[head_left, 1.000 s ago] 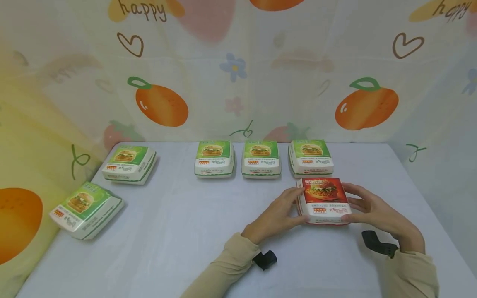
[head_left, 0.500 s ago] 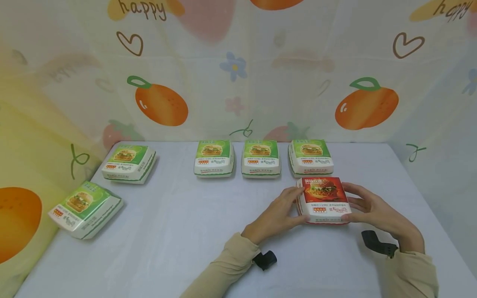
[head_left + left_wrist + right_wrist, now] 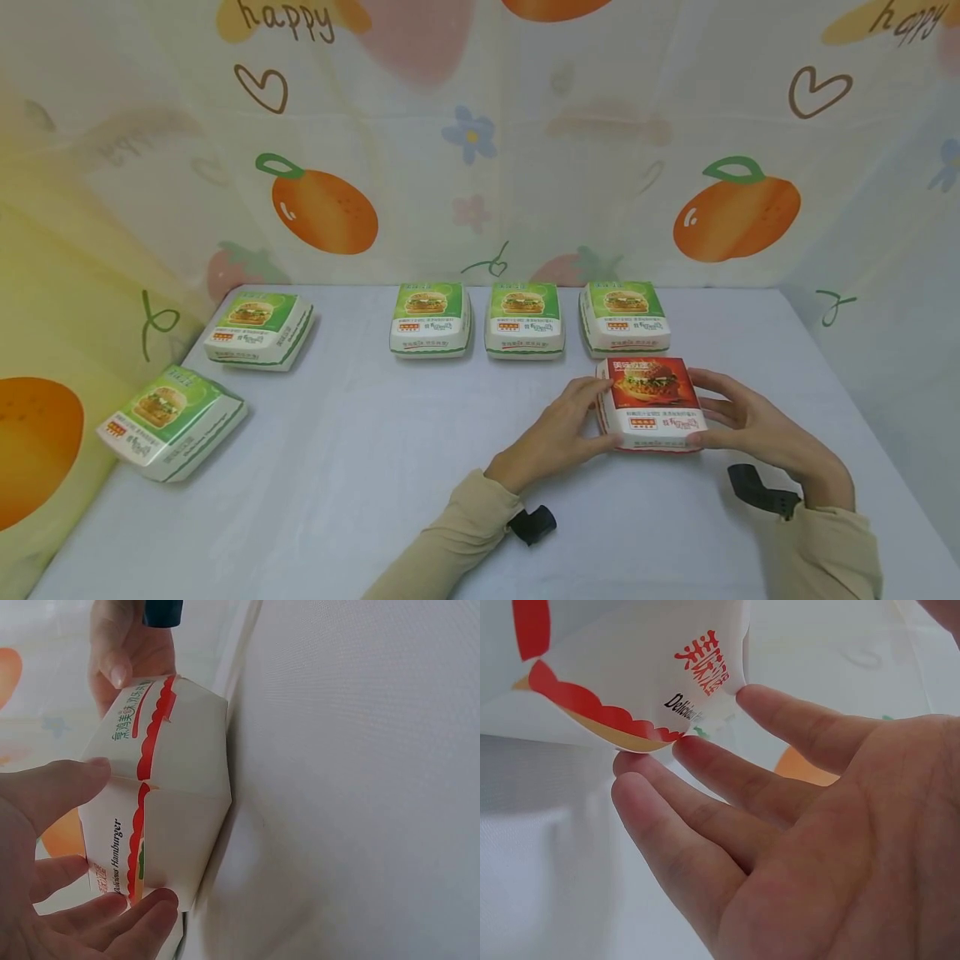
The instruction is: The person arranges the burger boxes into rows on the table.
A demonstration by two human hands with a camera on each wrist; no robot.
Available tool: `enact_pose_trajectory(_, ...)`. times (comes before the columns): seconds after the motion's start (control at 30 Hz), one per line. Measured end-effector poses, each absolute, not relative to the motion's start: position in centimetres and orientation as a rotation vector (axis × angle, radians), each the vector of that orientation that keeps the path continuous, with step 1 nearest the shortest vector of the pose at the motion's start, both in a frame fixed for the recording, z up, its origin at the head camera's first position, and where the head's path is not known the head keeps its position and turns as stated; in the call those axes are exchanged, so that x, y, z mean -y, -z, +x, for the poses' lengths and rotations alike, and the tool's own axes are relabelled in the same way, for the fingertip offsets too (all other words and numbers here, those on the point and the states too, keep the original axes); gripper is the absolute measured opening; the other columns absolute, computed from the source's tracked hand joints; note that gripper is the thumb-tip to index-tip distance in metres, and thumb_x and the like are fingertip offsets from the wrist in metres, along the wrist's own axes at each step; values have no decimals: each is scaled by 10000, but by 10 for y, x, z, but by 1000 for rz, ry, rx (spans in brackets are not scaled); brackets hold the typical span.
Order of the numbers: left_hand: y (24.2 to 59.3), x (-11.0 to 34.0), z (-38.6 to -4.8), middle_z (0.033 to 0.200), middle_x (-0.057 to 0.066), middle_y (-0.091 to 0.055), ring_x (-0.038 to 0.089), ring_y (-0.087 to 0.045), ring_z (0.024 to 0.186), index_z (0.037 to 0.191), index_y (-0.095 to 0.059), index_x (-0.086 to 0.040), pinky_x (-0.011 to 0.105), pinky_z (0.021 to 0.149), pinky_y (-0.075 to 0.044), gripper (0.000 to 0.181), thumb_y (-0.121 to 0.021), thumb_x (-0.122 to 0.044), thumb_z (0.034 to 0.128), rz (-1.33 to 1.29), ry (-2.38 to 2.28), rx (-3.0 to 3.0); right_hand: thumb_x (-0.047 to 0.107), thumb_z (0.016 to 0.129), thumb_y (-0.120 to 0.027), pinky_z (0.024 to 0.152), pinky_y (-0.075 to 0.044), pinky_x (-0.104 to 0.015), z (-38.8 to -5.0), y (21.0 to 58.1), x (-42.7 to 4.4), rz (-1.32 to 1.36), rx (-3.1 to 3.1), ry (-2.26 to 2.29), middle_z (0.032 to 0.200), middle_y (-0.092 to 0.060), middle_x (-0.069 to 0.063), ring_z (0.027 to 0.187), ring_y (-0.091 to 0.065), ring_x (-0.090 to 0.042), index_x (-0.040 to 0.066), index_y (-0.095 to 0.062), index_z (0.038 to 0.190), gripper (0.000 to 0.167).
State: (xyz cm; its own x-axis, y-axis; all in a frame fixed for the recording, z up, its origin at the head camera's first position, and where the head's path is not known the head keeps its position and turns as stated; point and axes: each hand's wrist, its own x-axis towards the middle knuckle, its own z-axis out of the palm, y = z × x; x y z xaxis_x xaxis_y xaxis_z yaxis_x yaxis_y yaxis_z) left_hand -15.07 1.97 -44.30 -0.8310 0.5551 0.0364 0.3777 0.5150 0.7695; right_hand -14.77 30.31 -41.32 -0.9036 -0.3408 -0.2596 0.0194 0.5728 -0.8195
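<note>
A red-and-white burger box point(image 3: 651, 398) stands between both hands at the right of the table, top upward. The left hand point(image 3: 546, 435) holds its left side, thumb at the near corner; the right hand point(image 3: 765, 433) holds the right side the same way. In the left wrist view, the left hand's point(image 3: 52, 862) fingertips touch the box's point(image 3: 184, 844) side. Fingertips of the right hand point(image 3: 817, 840) meet the box point(image 3: 630, 656) in the right wrist view. Directly behind is a green-and-white box point(image 3: 625, 318); whether they touch, I cannot tell.
Two more green boxes, one at centre point(image 3: 430, 321) and one beside it point(image 3: 524, 322), line the back edge. Two others, one at the back left point(image 3: 258, 329) and one angled nearer point(image 3: 174, 423), lie by the left edge. A printed curtain point(image 3: 585, 183) surrounds the white table point(image 3: 337, 500).
</note>
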Motion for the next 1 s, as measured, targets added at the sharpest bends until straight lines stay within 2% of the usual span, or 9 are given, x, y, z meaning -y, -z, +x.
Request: enact_pose_trajectory(1.0, 441, -18, -149, 1534, 35, -386, 134, -524, 1296, 1522, -356, -156, 232, 1071, -466, 723, -717, -321, 917, 795, -1214, -2539, 253, 901, -722, 985, -472, -652, -146, 408, -306, -236, -2475, 1197, 1580, -210, -308, 1365, -344, -565, 40, -138, 1573, 915)
